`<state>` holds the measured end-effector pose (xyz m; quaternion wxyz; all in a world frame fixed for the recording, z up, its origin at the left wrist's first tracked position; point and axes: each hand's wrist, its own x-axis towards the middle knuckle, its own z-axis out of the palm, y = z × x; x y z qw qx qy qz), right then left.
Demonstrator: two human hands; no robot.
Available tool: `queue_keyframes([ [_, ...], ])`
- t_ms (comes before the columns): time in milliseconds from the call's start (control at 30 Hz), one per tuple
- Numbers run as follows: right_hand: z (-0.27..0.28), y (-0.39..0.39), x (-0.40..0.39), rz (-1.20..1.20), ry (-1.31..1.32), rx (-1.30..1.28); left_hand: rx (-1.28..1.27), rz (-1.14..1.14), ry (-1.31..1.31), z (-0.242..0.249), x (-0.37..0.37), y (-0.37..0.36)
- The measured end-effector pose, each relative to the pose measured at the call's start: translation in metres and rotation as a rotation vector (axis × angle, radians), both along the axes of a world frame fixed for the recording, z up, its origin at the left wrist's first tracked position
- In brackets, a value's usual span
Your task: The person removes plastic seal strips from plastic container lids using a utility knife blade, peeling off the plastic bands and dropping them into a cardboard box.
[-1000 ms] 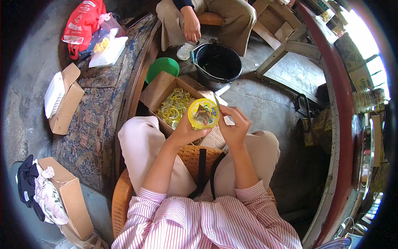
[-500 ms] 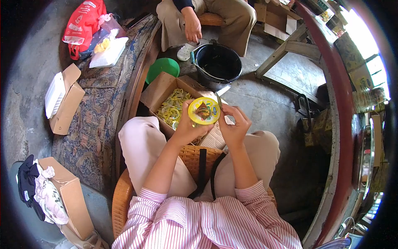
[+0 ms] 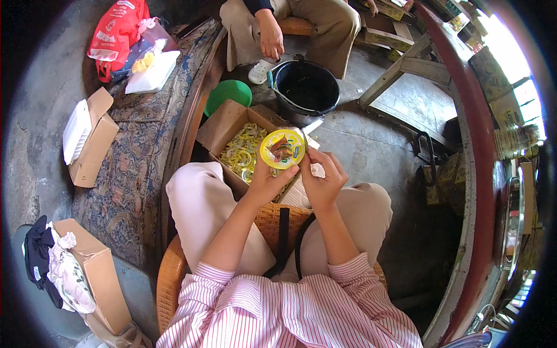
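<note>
My left hand [image 3: 268, 184] is wrapped round a plastic cup [image 3: 282, 149], whose round yellow printed top faces up towards me. Brown printing or a brown patch shows in the middle of that top. Pinched in my right hand [image 3: 325, 178] is a small knife [image 3: 305, 141], its thin dark blade upright along the right side of the cup's rim. Most of the cup's body is hidden by the top and my fingers. Just beyond and below the hands, a cardboard box [image 3: 223, 129] holds many yellow and clear ring-like strips [image 3: 241, 148].
A black bucket [image 3: 306, 87] stands beyond the box, beside a green round lid or basin [image 3: 228, 97]. Another person's hand [image 3: 271, 42] hangs near the bucket. A patterned bench [image 3: 133, 168] runs along the left, and a red-brown wooden frame [image 3: 480, 174] along the right.
Both hands have shifted slightly left with the cup and knife. The cup's top has turned, so its printing sits differently. The knife stays at the right rim.
</note>
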<state>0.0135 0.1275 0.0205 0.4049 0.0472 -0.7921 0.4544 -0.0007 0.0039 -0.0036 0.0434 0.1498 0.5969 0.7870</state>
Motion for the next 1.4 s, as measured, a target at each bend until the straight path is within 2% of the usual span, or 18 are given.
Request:
queue_keyframes([
  [200, 0.0, 0.001, 0.0, -0.005, -0.021, -0.023, -0.09, 0.03, 0.098, 0.002, 0.0, -0.001],
  [500, 0.004, 0.009, 0.0, 0.05, -0.053, -0.017, -0.142, -0.089, 0.074, 0.005, 0.0, -0.008],
  [800, 0.004, 0.011, -0.002, 0.099, -0.088, -0.06, -0.026, -0.188, -0.135, 0.002, 0.001, -0.012],
  [900, 0.005, 0.007, -0.003, 0.08, -0.11, -0.126, 0.123, -0.135, -0.188, 0.005, -0.002, -0.007],
  [1100, 0.003, 0.004, -0.002, 0.087, -0.131, -0.198, 0.201, -0.115, -0.207, -0.006, -0.011, -0.006],
  [1200, 0.003, 0.002, -0.001, 0.086, -0.136, -0.203, 0.081, -0.078, -0.212, 0.0, -0.009, -0.005],
  [1400, 0.003, 0.002, -0.001, 0.062, -0.135, -0.182, 0.044, -0.071, -0.2, -0.006, -0.011, -0.005],
])
